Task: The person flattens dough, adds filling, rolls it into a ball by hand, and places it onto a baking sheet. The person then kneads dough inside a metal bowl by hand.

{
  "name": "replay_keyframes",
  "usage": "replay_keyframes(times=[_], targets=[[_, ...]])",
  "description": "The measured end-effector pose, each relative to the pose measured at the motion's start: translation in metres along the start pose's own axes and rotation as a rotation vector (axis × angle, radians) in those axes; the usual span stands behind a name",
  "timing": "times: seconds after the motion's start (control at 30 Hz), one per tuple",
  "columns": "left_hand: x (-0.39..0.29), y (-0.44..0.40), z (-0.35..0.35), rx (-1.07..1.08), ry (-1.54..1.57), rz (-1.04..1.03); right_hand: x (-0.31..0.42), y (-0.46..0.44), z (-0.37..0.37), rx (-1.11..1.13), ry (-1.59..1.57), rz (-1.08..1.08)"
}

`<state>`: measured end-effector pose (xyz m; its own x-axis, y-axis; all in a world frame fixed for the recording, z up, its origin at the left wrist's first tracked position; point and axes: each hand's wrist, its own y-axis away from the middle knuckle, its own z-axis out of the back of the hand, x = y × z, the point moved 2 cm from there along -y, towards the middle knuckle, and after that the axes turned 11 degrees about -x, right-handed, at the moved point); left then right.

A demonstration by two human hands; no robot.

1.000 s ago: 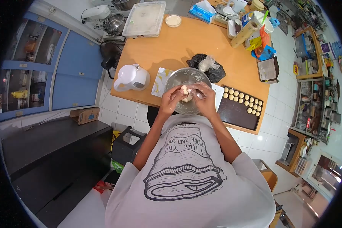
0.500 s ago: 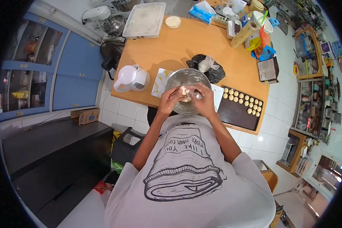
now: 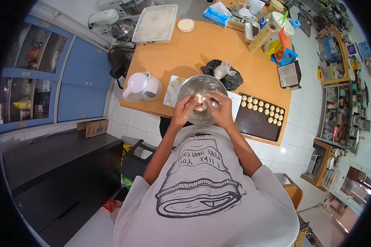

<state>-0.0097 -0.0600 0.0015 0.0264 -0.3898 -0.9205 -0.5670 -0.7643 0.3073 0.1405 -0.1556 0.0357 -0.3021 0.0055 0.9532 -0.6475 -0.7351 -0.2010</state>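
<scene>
Over a metal mixing bowl at the table's near edge, my left hand and my right hand meet. Between their fingertips is a pale piece of dough, with both hands closed on it. More pale dough seems to lie in the bowl below, partly hidden by my fingers. Right of the bowl is a dark baking tray, holding rows of small round dough balls along its far and right parts.
A white jug-shaped appliance stands left of the bowl, near a patterned sheet. Behind the bowl lies a black plastic bag. At the back are a lidded plastic box, a round lid and a film roll.
My hands stay over the bowl with the dough between the fingers, which have shifted only slightly. The whole view has moved a little.
</scene>
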Motion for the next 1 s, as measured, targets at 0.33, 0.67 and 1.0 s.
replay_keyframes(times=[0.33, 0.67, 1.0], targets=[[0.009, -0.005, 0.002, -0.059, 0.023, -0.016, -0.002, 0.001, 0.002, 0.041, 0.084, 0.084], [0.022, -0.003, 0.009, 0.008, 0.242, 0.041, -0.003, 0.001, 0.003, 0.038, -0.112, -0.017], [0.02, 0.005, 0.005, 0.011, 0.255, 0.067, -0.003, -0.006, 0.004, 0.052, 0.02, 0.056]])
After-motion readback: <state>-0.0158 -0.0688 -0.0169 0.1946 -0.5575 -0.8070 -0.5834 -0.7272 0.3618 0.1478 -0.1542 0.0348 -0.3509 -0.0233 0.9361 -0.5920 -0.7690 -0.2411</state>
